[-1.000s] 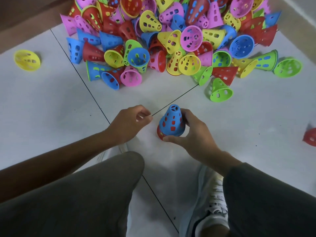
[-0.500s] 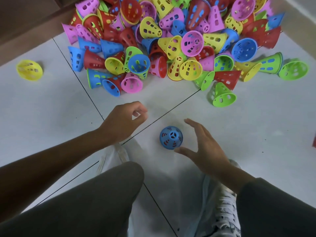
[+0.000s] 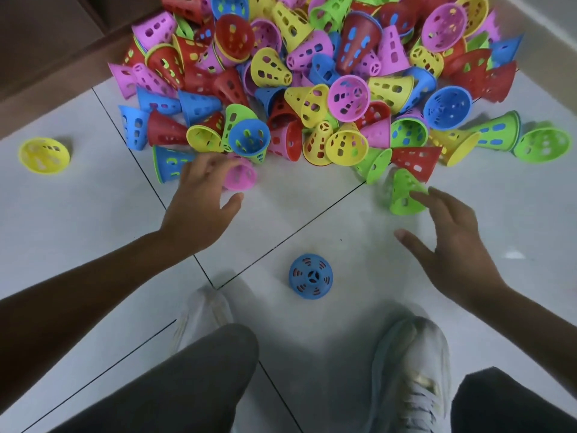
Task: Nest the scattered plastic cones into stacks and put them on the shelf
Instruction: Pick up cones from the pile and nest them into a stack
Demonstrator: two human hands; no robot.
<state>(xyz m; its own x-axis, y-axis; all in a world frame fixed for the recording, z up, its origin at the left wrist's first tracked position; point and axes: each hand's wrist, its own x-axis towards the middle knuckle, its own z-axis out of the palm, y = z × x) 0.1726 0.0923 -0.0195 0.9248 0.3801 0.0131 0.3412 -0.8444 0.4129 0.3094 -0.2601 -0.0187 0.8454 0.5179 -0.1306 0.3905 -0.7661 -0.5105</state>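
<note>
1. While a small nested stack topped by a blue perforated plastic cone (image 3: 310,275) is left upright on the white tiled floor (image 3: 296,201), both hands are extended.
2. The left hand (image 3: 199,198) is spread, fingers apart, at a pink perforated plastic cone (image 3: 240,176).
3. The right hand (image 3: 449,242) is spread at a green perforated plastic cone (image 3: 404,192).
</note>
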